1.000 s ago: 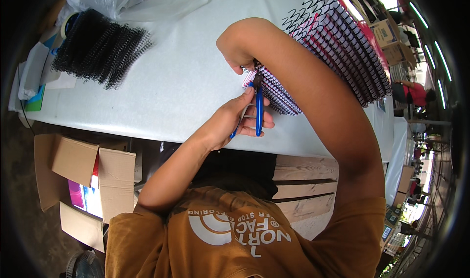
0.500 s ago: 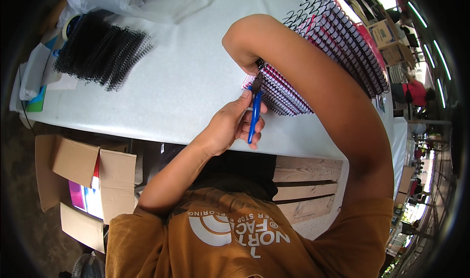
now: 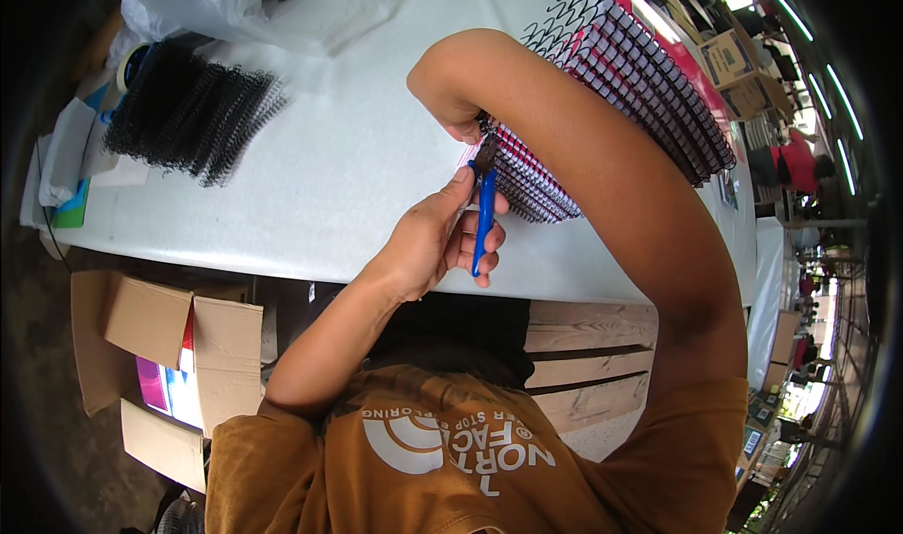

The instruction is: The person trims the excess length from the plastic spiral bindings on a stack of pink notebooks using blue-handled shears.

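My left hand [image 3: 437, 228] is closed around a pair of blue-handled pliers [image 3: 484, 214], handles toward me. Their dark jaws point away from me, close to the end of a black spiral binding and the fingertips of my right hand [image 3: 456, 83]. That hand bends sharply at the wrist and reaches over the near end of a stack of spiral-bound notebooks [image 3: 531, 181]. Its fingers curl down at the binding, mostly hidden behind the hand itself. My right forearm covers part of the stack, which has white pages, pinkish-red covers and black coils.
A pile of loose black spiral coils [image 3: 193, 111] lies at the left of the white-covered table [image 3: 348, 158]. Behind it sit a clear plastic bag [image 3: 235, 3] and a tape roll [image 3: 132, 67]. An open cardboard box [image 3: 230, 355] stands below the table's left edge.
Both hands and the pliers have shifted slightly left, and the view has moved a little. The pliers' jaws stay close to my right fingertips.
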Demonstrator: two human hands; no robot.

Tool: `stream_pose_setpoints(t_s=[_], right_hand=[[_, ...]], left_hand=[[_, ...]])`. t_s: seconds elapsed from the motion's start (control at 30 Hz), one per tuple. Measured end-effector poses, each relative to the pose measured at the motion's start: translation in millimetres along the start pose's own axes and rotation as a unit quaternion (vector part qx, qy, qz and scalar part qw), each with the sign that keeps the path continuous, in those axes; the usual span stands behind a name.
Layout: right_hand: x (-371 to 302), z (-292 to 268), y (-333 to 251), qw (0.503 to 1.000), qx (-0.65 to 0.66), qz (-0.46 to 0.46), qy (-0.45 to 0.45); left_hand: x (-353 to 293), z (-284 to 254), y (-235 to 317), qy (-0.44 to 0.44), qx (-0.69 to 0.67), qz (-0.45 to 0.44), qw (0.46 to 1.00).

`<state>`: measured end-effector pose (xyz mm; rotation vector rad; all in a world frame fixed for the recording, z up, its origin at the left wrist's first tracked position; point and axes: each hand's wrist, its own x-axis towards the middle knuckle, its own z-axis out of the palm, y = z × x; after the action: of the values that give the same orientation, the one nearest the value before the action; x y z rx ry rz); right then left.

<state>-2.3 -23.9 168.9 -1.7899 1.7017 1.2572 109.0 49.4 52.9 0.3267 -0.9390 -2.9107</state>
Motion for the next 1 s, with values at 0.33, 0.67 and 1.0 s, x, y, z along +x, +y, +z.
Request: stream_pose_setpoints(t_s=[0.33, 0.67, 1.0], right_hand=[[8.4, 6.9, 10.4, 1.000, 0.011, -0.005, -0.014], [7.9, 8.7, 6.4, 1.000, 0.001, 0.016, -0.009], [0.0, 2.3, 4.1, 0.998, -0.026, 0.044, 0.019]], left_hand=[[0.9, 24.6, -0.3, 0.075, 0.027, 0.000, 0.997], [-2.9, 24.4, -3.3, 0.076, 0.009, -0.009, 0.997], [-2.5, -17.0, -11.0, -0.091, -0.061, 0.022, 0.994]])
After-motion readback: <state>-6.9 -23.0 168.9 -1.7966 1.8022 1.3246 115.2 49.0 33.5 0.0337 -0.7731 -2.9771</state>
